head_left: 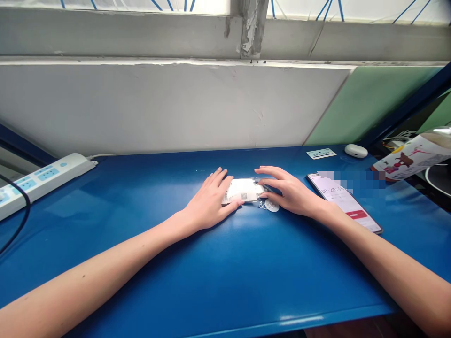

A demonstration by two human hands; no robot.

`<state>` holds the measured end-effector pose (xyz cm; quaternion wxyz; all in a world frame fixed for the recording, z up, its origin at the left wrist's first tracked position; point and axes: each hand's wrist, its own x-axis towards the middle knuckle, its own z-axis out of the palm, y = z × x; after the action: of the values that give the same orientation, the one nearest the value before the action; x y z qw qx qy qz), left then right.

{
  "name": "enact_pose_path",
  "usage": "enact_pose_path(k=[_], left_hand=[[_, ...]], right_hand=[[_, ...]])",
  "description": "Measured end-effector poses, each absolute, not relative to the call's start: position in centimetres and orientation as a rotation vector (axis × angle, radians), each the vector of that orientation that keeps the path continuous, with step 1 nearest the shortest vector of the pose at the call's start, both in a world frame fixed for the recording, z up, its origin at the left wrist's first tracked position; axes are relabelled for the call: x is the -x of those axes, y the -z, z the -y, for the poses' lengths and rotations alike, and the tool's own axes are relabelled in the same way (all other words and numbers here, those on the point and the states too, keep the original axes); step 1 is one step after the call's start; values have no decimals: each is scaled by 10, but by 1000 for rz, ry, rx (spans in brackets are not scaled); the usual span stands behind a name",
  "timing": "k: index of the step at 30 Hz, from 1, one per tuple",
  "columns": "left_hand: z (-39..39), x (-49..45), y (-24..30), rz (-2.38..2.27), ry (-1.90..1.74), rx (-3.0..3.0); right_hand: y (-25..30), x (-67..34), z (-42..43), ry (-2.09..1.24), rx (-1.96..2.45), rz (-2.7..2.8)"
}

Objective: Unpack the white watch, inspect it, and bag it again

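Observation:
A small flat white packet with a printed square code lies on the blue table between my hands. My left hand rests flat over its left end, fingers stretched out and the thumb along the near edge. At the right end is my right hand, its fingers curved and apart, with fingertips and thumb close to the packet's edge. Whether they touch it I cannot tell. Beneath the right thumb lies a round whitish tag beside a small bead-like chain. The right hand partly covers these.
A phone showing a timer lies beside my right forearm. Farther back are a card and a white earbud case. A printed cup tilts at the right. On the left are a power strip and black cable.

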<state>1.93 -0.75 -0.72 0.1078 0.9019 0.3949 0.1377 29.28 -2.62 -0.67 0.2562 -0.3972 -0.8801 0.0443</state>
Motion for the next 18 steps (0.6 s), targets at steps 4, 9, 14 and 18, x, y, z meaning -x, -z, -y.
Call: enact_pose_path(k=[4, 9, 14, 18], left_hand=[[8, -19, 5, -1176, -378, -2650], [8, -20, 4, -1200, -344, -2642], [7, -20, 6, -1189, -336, -2669], [6, -20, 7, -1177, -333, -2694]], right_hand=[[1, -298, 25, -147, 1102, 2437], [-7, -306, 25, -194, 1141, 2467], [-9, -315, 24, -307, 1209, 2447], [-11, -314, 26, -392, 1259, 2424]])
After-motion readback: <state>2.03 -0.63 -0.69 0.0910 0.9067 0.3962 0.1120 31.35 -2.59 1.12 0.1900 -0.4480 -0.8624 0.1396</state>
